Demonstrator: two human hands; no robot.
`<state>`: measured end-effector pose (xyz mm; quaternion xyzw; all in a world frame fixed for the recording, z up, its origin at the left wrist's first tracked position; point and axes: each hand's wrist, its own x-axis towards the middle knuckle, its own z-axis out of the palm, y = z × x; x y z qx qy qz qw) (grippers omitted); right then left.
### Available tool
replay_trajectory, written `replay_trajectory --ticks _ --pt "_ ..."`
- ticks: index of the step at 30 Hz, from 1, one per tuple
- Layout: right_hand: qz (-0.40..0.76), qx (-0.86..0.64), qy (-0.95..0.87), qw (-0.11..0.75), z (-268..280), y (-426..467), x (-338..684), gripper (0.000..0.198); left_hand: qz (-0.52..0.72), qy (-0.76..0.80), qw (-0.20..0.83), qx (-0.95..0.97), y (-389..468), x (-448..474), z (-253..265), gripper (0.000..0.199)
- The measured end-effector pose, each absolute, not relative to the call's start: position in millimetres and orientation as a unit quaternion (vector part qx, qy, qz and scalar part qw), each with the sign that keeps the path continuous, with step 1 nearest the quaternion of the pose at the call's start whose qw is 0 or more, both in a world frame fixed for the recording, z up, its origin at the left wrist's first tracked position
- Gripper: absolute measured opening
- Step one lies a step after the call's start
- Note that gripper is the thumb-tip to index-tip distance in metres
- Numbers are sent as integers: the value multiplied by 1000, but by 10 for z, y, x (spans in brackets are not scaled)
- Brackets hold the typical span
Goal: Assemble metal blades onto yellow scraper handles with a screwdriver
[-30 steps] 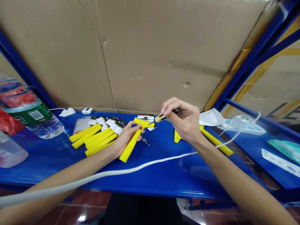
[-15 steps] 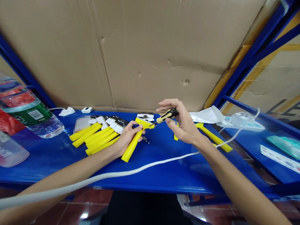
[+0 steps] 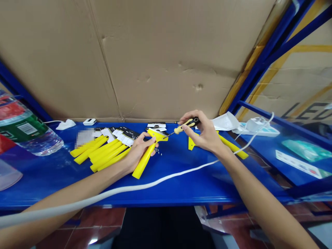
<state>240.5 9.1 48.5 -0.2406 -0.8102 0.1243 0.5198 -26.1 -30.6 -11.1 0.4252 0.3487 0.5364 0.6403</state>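
I've got the left hand (image 3: 140, 151) wrapped round the yellow T-shaped handle (image 3: 141, 164), thumb on top near the neck, fingers closed beneath. It's mid-desk, nearer the back edge of the blue desk (image 3: 181, 186), grip end pointing at the front edge; can't tell if that end touches down. Right hand (image 3: 204, 133) has the black-and-cream screwdriver (image 3: 185, 125), thumb and fingers bent round its handle, only partly closed, palm not tight on it. Shaft slants down left, tip at the right end of the T head; too small for me to tell if it's seated.

Loose screws (image 3: 158, 151) just right of my left hand. Pile of yellow handles (image 3: 107, 154) toward the desk's left end, printed cards (image 3: 127, 135) behind, by the back edge. Another yellow T-shaped piece (image 3: 234, 148) beyond my right hand, toward the right edge. Water bottle (image 3: 32, 129) near the back left corner. White cable (image 3: 166, 180) crosses the view in front.
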Motion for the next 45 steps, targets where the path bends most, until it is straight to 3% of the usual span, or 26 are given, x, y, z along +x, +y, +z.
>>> replay_trajectory --ticks 4,11,17,26,31,38,42,45 --pt "215 -217 -786 538 377 63 2430 36 550 350 631 420 -287 -263 -116 44" --pt "108 -250 -783 559 366 38 2442 30 541 351 625 441 -304 -261 -120 43" --pt "184 -183 -794 549 396 -101 2348 48 563 339 615 436 -348 -197 -60 44" --pt "96 -239 -785 563 352 -32 2359 29 551 339 616 449 -246 -292 -171 46" --pt "205 -201 -789 543 352 -80 2325 43 565 335 620 430 -257 -265 -169 49" --pt "140 -251 -775 563 345 -48 2338 27 559 339 629 421 -293 -244 -133 48" --pt "229 -208 -775 551 360 -75 2324 43 564 335 629 418 -304 -237 -118 47" --pt "243 -203 -763 564 358 -73 2308 34 571 330 628 412 -308 -228 -112 47"
